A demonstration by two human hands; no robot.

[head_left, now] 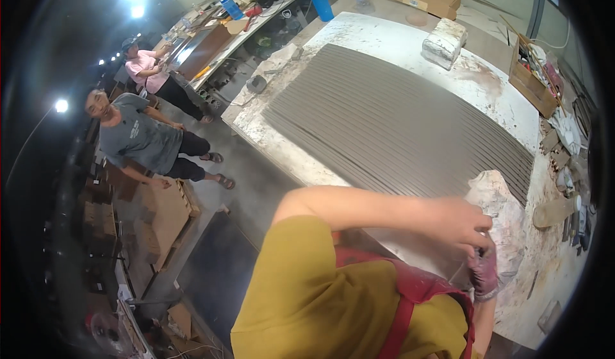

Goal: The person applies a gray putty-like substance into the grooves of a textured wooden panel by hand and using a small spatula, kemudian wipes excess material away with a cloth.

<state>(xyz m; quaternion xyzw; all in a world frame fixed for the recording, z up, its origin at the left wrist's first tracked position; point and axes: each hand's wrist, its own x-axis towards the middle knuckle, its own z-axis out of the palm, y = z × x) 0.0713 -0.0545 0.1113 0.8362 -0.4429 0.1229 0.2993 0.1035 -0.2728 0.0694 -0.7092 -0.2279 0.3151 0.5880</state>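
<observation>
Above the near edge of the surface [541,275], toward its right corner, my bare left hand [458,223] curls its fingers against the end of my right hand [484,270], which wears a dark red glove [488,287]; I cannot tell whether I pinch the glove or merely touch it, nor how far the gloved fingers close. Beyond my left forearm [384,213], the ribbed grey-brown panel [397,115] spans the surface's middle, with a crumpled pale sheet [503,211] apparently lapping its right end. Should my forearm dip, it could scuff the ribs; a snagged sheet might drag across them; hard tugging could tear the glove.
</observation>
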